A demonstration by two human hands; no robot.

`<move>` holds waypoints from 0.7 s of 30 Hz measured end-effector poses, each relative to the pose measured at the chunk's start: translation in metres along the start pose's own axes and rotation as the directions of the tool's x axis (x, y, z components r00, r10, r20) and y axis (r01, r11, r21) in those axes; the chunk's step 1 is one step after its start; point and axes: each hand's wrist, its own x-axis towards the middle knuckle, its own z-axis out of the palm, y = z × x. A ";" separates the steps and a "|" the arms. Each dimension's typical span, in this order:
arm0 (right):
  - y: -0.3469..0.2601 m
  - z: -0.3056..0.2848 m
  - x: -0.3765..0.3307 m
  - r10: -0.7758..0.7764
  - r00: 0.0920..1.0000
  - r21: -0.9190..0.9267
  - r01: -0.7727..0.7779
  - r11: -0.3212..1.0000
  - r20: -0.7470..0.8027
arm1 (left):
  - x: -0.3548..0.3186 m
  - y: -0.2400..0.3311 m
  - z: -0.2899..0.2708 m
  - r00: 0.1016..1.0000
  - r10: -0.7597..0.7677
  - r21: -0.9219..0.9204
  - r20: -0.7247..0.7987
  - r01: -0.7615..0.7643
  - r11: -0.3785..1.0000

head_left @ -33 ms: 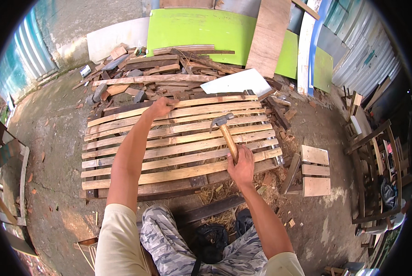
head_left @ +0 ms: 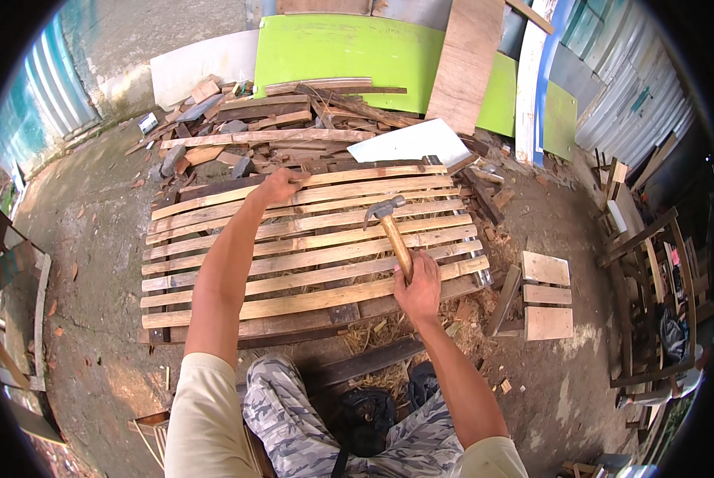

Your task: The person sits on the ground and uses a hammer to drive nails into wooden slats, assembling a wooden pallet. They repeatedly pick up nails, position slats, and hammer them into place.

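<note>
A frame of long, pale slats, bamboo by their look, lies in front of me over darker boards (head_left: 293, 327). Gaps run between the slats. At its far side my left hand (head_left: 277, 186) is closed round the farthest slat (head_left: 357, 174), left of the middle; its fingertips are partly hidden. In my right hand (head_left: 420, 288), near the right end of the frame, is a claw hammer (head_left: 395, 235) with a wooden handle. The hammer's metal head is over the middle slats, tilted up and left.
Behind the frame is a heap of scrap wood (head_left: 285, 119) with a white panel (head_left: 412, 143). Green boards (head_left: 341, 60) lean on the wall. Short planks (head_left: 548, 295) lie at the right, beside a wooden rack (head_left: 651, 295). Black plastic (head_left: 369, 406) is between my knees.
</note>
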 end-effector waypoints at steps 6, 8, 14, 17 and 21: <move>0.002 0.001 0.007 -0.006 1.000 -0.015 0.006 1.000 -0.018 | 0.003 0.011 -0.004 0.999 -0.009 0.084 -0.037 0.012 0.996; -0.001 0.005 0.008 -0.011 1.000 -0.001 0.011 1.000 -0.013 | 0.001 0.006 -0.007 0.997 -0.067 0.100 -0.023 0.069 0.993; -0.001 0.002 0.008 0.008 1.000 0.004 -0.008 1.000 -0.008 | -0.011 0.021 0.013 0.970 0.048 0.355 -0.239 0.041 0.934; -0.005 0.004 0.009 0.001 1.000 0.003 -0.001 1.000 -0.009 | -0.020 0.025 0.028 0.919 0.102 0.415 -0.381 0.072 0.907; -0.001 0.002 0.007 0.012 1.000 -0.013 -0.012 1.000 -0.015 | -0.040 0.052 0.049 0.926 0.006 0.407 -0.378 0.160 0.899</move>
